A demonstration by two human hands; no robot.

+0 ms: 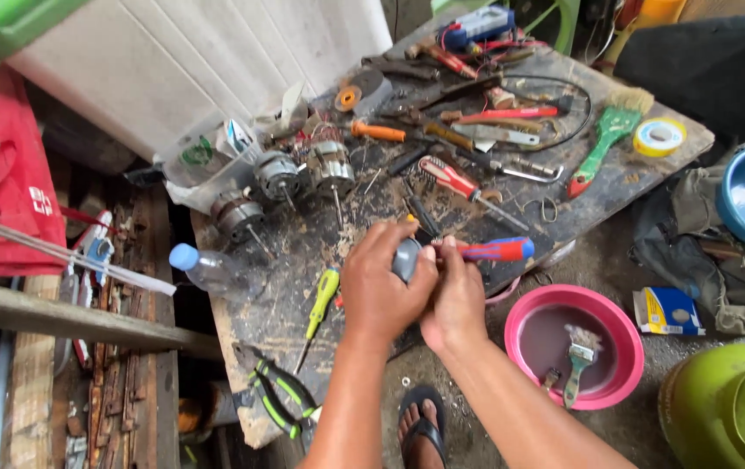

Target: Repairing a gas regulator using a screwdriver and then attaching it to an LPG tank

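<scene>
Work in hand, early stage: we hold a small grey part (406,259) in our left hand (383,291), grip closed round it, above the table (303,304), while our right hand (457,304) clasps a red-and-blue screwdriver (492,251) against it; three motor cores (279,175) lie untouched beyond.

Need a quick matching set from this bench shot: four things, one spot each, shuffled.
Things:
1. paintbrush
2. tape roll
3. plastic bottle
4. pliers

Places:
A. near front edge of the board, green-and-black handles
B. left edge of the board, lying on its side
C. far right corner, yellow
D. beside the tape roll, green handle

Pairs: 1-D, 2-C, 3-B, 4-A
</scene>
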